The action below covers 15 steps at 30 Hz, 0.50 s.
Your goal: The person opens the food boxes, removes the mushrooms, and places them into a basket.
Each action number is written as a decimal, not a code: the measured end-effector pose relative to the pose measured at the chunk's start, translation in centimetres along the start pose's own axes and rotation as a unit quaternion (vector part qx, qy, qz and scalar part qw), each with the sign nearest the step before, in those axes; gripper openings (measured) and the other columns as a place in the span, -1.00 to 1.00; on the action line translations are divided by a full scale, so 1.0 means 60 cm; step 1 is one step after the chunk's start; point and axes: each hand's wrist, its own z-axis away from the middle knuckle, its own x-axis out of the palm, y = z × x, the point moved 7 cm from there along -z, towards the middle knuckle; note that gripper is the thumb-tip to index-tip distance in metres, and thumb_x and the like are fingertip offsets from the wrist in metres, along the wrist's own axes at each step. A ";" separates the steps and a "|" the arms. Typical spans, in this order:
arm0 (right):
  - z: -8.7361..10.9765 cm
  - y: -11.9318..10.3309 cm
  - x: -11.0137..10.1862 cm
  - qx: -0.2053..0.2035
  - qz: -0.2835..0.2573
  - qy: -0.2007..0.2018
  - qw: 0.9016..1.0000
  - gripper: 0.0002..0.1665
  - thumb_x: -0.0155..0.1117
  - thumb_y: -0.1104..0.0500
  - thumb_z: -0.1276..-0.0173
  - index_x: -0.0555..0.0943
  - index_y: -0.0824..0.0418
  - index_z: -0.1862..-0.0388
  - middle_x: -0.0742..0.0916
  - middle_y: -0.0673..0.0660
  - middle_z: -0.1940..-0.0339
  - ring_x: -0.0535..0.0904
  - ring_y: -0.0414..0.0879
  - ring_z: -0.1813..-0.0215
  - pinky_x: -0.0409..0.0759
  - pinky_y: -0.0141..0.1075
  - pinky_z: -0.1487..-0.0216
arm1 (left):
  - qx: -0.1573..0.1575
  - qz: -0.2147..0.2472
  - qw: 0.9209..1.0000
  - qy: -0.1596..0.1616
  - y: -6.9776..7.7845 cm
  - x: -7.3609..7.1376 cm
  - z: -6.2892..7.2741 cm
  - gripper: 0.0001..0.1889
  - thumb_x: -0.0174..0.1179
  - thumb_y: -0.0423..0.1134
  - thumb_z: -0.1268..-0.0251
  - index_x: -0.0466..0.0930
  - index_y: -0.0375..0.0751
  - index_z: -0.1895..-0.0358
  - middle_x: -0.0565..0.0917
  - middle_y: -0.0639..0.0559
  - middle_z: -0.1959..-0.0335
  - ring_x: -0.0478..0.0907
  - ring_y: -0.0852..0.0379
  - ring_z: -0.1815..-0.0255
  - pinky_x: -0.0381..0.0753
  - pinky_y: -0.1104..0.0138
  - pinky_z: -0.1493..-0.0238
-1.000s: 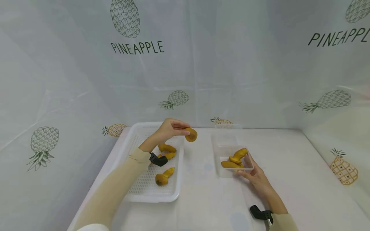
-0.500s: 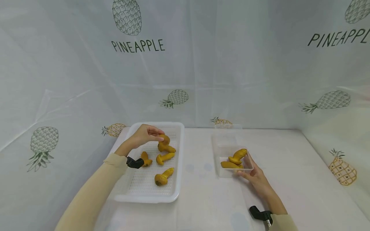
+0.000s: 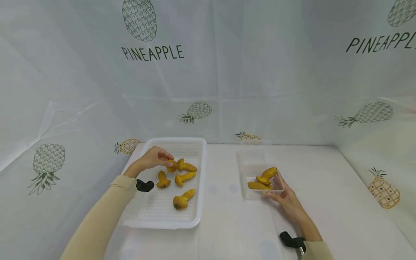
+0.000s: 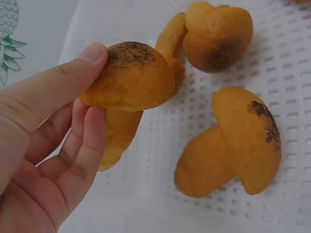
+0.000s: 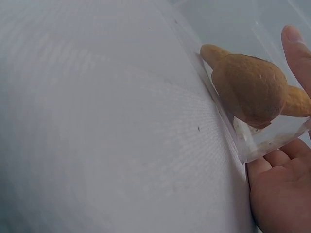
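Note:
My left hand [image 3: 152, 159] pinches a yellow-brown mushroom [image 4: 129, 77] by its cap, between thumb and fingers, over the back part of a white perforated basket [image 3: 204, 180]. In the left wrist view its stem points down; whether it touches the basket floor I cannot tell. Several similar mushrooms lie in the basket, one [image 3: 163, 179] just in front of that hand and another [image 3: 183, 199] nearer the front. On the right, my right hand [image 3: 290, 204] grips the near right corner of a clear plastic box [image 3: 253, 195]. Inside the box are mushrooms [image 3: 268, 174], one leaning over another.
The box's clear lid [image 3: 255, 156] stands folded back behind it. A white table [image 3: 224, 220] lies under everything, with a strip of it between basket and box. A pineapple-printed sheet [image 3: 276, 83] rises behind and at both sides.
My left hand has carried the mushroom leftward and down, from right of the basket to low over its back part. My right hand keeps its grip on the box.

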 end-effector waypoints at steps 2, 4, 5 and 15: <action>0.001 -0.001 0.000 0.004 0.001 0.000 1.000 0.15 0.32 0.29 -0.41 -0.20 -0.26 -0.65 -0.12 0.34 -0.62 -0.20 0.39 -0.56 0.35 -0.65 -0.13 | 0.001 -0.012 1.000 -0.003 -0.003 0.004 0.000 -0.73 0.44 -0.35 -0.19 0.72 -0.41 0.08 0.75 -0.16 0.12 0.70 -0.05 0.09 0.69 0.22 0.06; 0.001 0.000 0.000 0.008 0.005 0.001 1.000 0.16 0.33 0.28 -0.41 -0.20 -0.26 -0.65 -0.11 0.33 -0.62 -0.22 0.38 -0.56 0.33 -0.66 -0.13 | 0.007 -0.016 1.000 -0.009 -0.004 0.007 0.002 -0.72 0.42 -0.38 -0.20 0.69 -0.49 0.07 0.74 -0.23 0.12 0.70 -0.09 0.09 0.70 0.22 0.07; 0.001 0.000 0.001 0.009 0.007 0.000 1.000 0.16 0.33 0.27 -0.40 -0.20 -0.26 -0.65 -0.11 0.32 -0.63 -0.23 0.37 -0.57 0.32 -0.67 -0.13 | 0.012 -0.018 1.000 -0.010 -0.004 0.009 0.003 -0.71 0.41 -0.40 -0.20 0.67 -0.53 0.07 0.73 -0.26 0.12 0.70 -0.11 0.10 0.70 0.22 0.08; 0.001 -0.002 0.000 -0.007 0.004 -0.001 1.000 0.15 0.31 0.32 -0.40 -0.20 -0.17 -0.66 -0.12 0.37 -0.61 -0.24 0.39 -0.56 0.34 -0.66 -0.14 | 0.031 0.024 0.999 -0.006 0.003 0.011 -0.006 -0.70 0.29 -0.49 -0.30 0.60 -0.58 -0.05 0.67 -0.41 0.03 0.68 -0.19 0.05 0.70 0.21 0.05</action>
